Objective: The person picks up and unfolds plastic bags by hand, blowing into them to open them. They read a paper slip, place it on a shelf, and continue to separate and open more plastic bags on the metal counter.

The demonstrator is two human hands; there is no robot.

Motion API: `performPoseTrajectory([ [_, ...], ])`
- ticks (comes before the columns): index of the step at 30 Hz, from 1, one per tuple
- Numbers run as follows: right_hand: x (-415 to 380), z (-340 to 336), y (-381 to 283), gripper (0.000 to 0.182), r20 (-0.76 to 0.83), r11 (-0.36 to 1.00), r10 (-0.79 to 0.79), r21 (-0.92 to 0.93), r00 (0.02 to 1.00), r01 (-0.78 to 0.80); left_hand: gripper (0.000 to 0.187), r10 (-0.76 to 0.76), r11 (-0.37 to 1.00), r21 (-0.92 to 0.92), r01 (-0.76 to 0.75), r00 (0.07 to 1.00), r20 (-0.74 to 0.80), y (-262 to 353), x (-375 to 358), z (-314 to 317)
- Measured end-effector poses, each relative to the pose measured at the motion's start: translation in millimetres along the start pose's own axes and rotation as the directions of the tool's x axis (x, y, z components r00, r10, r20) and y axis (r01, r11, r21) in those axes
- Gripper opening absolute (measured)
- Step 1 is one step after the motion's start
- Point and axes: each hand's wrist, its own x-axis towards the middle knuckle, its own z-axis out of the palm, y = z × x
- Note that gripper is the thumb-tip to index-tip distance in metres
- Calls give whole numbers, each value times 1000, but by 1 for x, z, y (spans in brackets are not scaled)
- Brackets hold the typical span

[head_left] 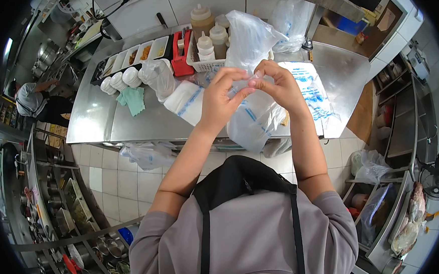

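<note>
My right hand (279,86) pinches the gathered top of a clear plastic bag (254,123) between thumb and fingers. Close against it, my left hand (224,98) has its fingers curled and its thumb on the same bag top. Below the hands the bag hangs over the counter's front edge; its blue print shows, but its contents cannot be made out. Under my left wrist lies a stack of flat white bags with blue print (185,103). To the right rests another stack of printed bags (308,89).
On the steel counter (93,111) stand squeeze bottles (218,39) in a white basket, a red holder (181,59), food trays (142,52), stacked white lidded cups (131,76) and a green cloth (131,100). A large plastic bag (248,38) stands behind my hands. Another person (33,100) works far left.
</note>
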Motion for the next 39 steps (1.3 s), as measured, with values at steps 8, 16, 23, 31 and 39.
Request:
performPoseTrajectory([
  [8,-11,5,-2,16,18,795,86,602,996,-79,23,-12,799,-529,286,887,461,-18,4,-14],
  [16,-13,16,-2,17,-84,566,47,824,995,43,30,-118,651,-711,267,960,253,-7,4,1],
  [23,-13,10,0,14,-87,228,-133,967,987,116,24,-161,366,-624,691,707,688,-17,-1,-10],
  [31,49,-18,-9,31,-363,462,442,876,820,138,30,-557,593,-585,554,807,199,22,113,-27],
  [39,45,-6,112,37,-236,495,477,868,847,-37,31,-425,840,-287,460,887,178,-195,138,20],
])
